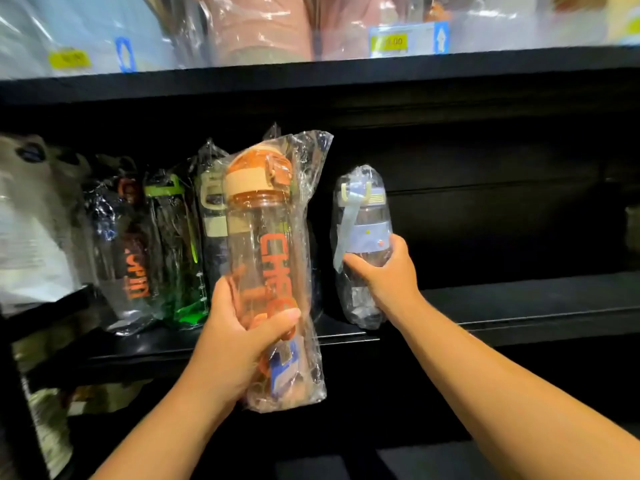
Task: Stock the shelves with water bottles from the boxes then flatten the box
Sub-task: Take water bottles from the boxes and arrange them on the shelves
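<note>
The black shelf (519,306) carries a row of wrapped bottles (156,251) at its left; the orange-capped bottle (266,258), in clear plastic, is gripped low by the left hand (239,344) in front of the shelf edge; the smaller blue-capped bottle (363,244) stands on the shelf, right hand (388,271) wrapped round its middle; price tags (389,41) sit above.

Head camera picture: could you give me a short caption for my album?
The left hand holds a bagged orange-capped bottle while the right hand grips a smaller blue-capped bottle at the black shelf.
</note>
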The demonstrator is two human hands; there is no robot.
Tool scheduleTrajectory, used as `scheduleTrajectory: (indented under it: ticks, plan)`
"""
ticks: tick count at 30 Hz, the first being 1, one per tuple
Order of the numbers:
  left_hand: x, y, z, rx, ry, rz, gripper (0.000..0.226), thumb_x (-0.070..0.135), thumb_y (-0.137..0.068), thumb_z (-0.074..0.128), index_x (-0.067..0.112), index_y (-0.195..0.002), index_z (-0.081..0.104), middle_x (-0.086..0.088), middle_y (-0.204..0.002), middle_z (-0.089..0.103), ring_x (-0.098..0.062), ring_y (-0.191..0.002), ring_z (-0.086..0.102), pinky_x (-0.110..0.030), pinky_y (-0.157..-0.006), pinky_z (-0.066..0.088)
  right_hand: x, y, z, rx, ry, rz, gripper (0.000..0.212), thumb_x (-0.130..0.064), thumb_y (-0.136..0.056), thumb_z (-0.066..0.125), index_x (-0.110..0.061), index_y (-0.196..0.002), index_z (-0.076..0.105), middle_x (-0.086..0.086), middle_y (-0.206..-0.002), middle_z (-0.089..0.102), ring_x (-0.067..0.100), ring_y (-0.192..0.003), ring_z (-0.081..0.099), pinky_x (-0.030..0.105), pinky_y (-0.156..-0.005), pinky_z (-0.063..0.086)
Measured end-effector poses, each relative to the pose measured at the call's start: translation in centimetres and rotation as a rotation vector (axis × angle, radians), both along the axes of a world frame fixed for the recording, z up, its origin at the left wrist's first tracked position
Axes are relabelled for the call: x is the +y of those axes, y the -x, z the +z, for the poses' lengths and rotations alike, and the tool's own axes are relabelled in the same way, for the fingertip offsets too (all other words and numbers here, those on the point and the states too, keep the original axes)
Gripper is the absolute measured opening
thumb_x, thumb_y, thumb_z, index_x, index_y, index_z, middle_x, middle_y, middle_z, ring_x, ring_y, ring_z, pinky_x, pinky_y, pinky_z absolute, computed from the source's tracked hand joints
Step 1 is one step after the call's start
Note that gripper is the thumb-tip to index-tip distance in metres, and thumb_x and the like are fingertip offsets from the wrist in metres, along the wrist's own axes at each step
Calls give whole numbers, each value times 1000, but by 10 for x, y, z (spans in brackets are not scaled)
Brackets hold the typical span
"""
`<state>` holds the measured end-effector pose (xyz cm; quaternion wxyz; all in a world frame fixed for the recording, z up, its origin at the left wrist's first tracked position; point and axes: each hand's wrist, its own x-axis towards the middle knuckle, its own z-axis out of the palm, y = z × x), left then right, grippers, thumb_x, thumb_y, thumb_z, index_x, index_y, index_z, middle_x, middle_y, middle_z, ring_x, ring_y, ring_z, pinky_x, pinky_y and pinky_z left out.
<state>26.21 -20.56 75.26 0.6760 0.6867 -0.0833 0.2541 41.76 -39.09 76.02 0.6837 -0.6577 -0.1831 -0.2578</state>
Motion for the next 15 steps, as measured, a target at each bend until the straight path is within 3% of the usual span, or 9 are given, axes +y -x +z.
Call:
scheduleTrajectory:
  ticks: [3, 6, 11, 15]
  plan:
    - [-2, -2, -1, -1, 4, 9, 68, 22, -61, 78, 34, -121, 49, 15, -96, 74, -7, -84, 74, -19, -62, 56, 0, -13, -4, 14, -3, 16, 64, -28, -73, 86, -30, -121, 44, -7, -116, 58, 4, -100, 61, 17, -75, 48]
    - [-8, -3, -2, 4, 6, 16, 64, 19, -62, 76, 36, -118, 48, 20, -92, 73, -3, -82, 73, -16, -61, 55, 0, -23, -4, 13, 39, 10, 59, -31, -74, 85, -27, -117, 44, -6, -112, 57, 2, -93, 59, 11, -65, 44]
    - [-18, -6, -1, -3, 14, 49, 62, 16, -65, 75, 33, -119, 49, 19, -92, 74, -3, -81, 73, -17, -60, 56, 8, -40, -4, 27, 112, 2, 57, -40, -71, 86, -20, -107, 46, 5, -110, 56, 18, -96, 60, 28, -76, 48]
    - [-24, -9, -3, -18, 19, 69, 65, 16, -64, 75, 31, -121, 50, 13, -95, 75, -6, -82, 73, -17, -60, 55, 9, -42, -5, 41, 132, 16, 62, -43, -72, 84, -18, -112, 45, 4, -113, 53, 18, -98, 57, 28, -77, 45]
